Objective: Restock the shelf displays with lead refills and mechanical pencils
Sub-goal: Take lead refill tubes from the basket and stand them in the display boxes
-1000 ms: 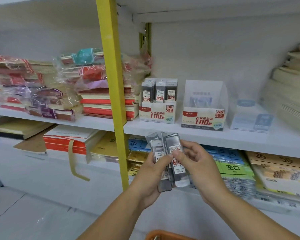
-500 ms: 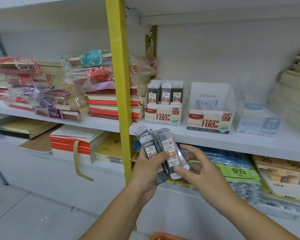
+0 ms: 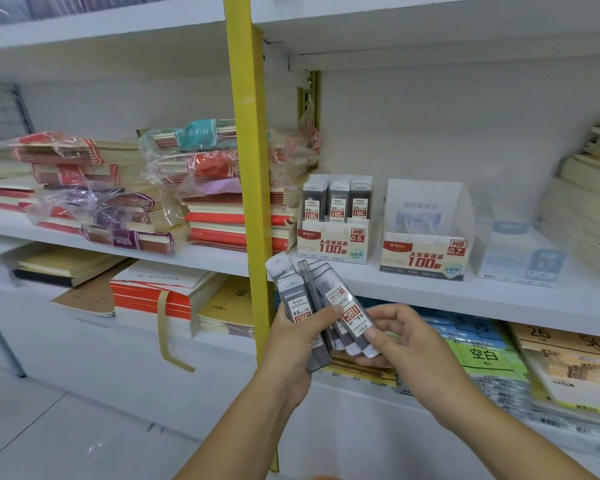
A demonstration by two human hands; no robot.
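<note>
Lead refill packs (image 3: pixel 293 292) are lying fanned in L hand (image 3: pixel 291 348), grip clamping their lower halves, long axes tilting up-left. R hand (image 3: pixel 406 344) grip is pinching the rightmost pack's bottom end; HB 0.5 box (image 3: pixel 331 242) is sitting directly above.

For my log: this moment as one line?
left hand: grips lead refill packs | right hand: pinches rightmost pack | HB 0.5 box: partly stocked | HB 0.7 box: looks empty

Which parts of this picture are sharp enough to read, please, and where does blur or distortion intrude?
Head view: labels on the lead refill packs, held by the left hand and right hand, read clearly, as does the HB 0.5 box; the view's right edge smears the paper stacks; wide-angle bowing bends the shelf edge.
</note>
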